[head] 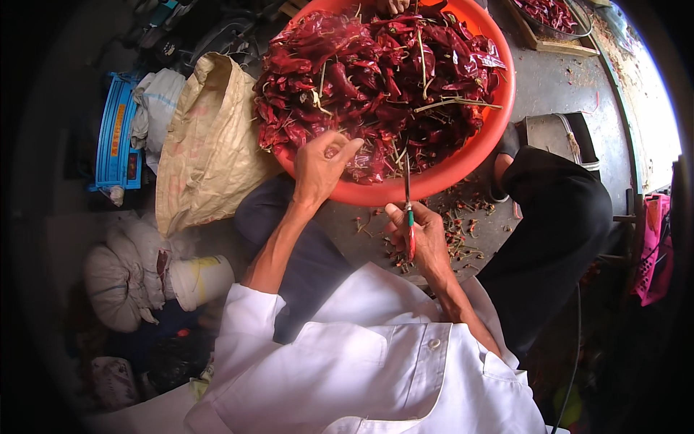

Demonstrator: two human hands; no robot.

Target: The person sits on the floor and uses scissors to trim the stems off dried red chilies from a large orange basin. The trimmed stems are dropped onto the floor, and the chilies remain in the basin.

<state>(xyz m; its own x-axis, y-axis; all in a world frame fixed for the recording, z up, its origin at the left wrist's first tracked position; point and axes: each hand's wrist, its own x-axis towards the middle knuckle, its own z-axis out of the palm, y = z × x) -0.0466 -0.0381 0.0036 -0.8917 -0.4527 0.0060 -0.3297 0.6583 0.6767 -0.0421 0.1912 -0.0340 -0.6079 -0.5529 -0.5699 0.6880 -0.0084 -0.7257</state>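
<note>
A wide red plastic basin (507,103) holds a heap of dried red chili peppers (347,81), many with pale stems. My left hand (321,165) is over the near left rim, at the edge of the heap, with its fingers curled. Whether a pepper is between those fingers is unclear. In my right hand (425,233), below the near rim, is a pair of scissors (410,225) with red and green handles. Their blades point away from me, across the rim towards the peppers.
Another person's hand (394,5) reaches the heap's far edge. Cut stems (461,233) litter the floor below the basin. To the left stand a woven sack (203,146), a blue plastic crate (116,133) and a white bucket (200,282). A metal pan of chilies (550,16) sits far right.
</note>
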